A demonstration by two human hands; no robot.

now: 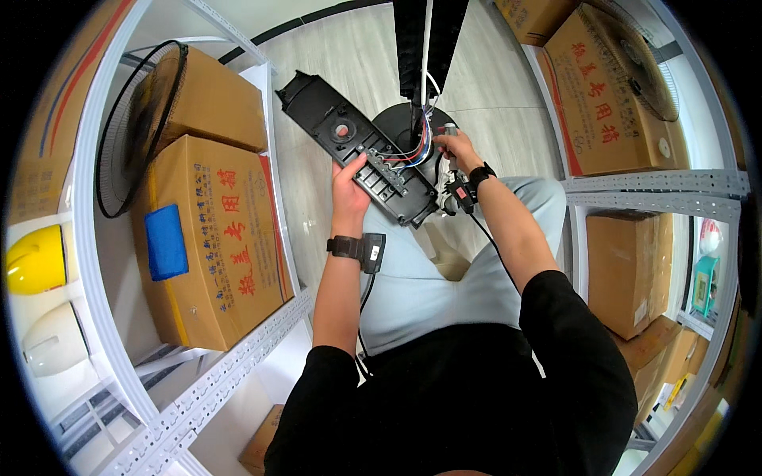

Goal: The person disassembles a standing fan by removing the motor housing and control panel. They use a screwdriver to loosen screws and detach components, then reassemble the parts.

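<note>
My left hand grips black control panel by long edge; rigid, light plastic. My right hand pinches thin, fragile wires; handle gently.

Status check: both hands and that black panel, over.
Left hand grips black control panel by its near edge. Right hand pinches coloured wires at panel. Fan base underneath; nothing blocking.

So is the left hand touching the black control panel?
Touching. The head view shows the left hand gripping the black control panel along its near edge, thumb resting on its face.
</note>
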